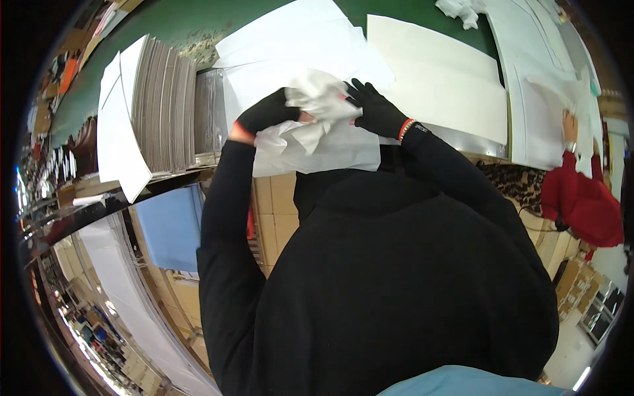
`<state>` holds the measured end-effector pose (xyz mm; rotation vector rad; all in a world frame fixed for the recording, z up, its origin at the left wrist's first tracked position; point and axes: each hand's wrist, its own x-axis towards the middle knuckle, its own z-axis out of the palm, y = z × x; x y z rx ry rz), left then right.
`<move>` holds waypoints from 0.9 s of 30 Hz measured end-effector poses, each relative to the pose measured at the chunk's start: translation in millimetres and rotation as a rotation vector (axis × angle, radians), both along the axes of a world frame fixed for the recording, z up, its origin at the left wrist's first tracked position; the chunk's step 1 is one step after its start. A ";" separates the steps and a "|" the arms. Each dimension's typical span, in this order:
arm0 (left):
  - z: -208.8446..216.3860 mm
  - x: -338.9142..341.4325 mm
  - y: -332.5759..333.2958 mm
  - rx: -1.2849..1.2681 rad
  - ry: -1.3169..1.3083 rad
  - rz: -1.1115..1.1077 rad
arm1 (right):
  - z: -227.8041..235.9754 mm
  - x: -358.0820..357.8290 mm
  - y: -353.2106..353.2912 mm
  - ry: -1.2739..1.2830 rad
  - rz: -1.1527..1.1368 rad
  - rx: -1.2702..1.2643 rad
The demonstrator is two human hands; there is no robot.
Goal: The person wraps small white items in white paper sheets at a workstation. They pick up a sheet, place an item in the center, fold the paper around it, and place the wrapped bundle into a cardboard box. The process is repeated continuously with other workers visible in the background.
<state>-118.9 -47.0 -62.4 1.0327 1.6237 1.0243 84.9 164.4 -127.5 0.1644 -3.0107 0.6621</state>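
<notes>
A crumpled sheet of thin white paper (319, 99) is bunched up between my two black-gloved hands, above the work table. My left hand (272, 113) is closed on its left side, with the fingers partly hidden by the folds. On the other side my right hand (375, 111) grips the bunched paper with bent fingers, bare fingertips showing at the edge. Under the hands, a thin translucent sheet (317, 158) hangs over the table's near edge. Large smooth white sheets (290, 43) lie just beyond the crumpled paper.
To the left stands a thick stack of grey-edged boards (164, 105) with white faces. A cream-white board (439, 72) lies at the right on the green tabletop (185, 26). Farther right, a co-worker in red sleeves (578, 201) handles white sheets. Another crumpled paper (462, 10) sits at the back.
</notes>
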 end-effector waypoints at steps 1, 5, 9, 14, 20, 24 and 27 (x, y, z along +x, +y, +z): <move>-10.8 -12.4 19.8 0.015 0.091 -0.207 | -0.7 0.6 3.3 -0.051 -0.021 0.004; -73.0 -105.9 65.7 0.197 0.486 0.031 | 12.7 -6.8 -9.2 -0.192 0.000 0.012; -1.9 -105.0 101.1 0.416 0.980 0.417 | 6.9 -15.0 4.1 -0.089 -0.017 0.169; -4.2 -2.0 42.3 0.374 1.078 0.237 | 7.2 -14.2 14.2 0.145 -0.206 0.194; -42.5 47.9 12.1 0.043 0.922 0.196 | 4.2 39.6 -0.8 0.017 0.061 -0.271; -77.0 39.8 15.3 0.135 0.852 0.374 | 18.2 58.5 -5.4 0.004 0.072 -0.259; -78.1 22.4 25.3 0.204 0.919 0.360 | -18.9 52.4 4.7 0.007 0.112 -0.185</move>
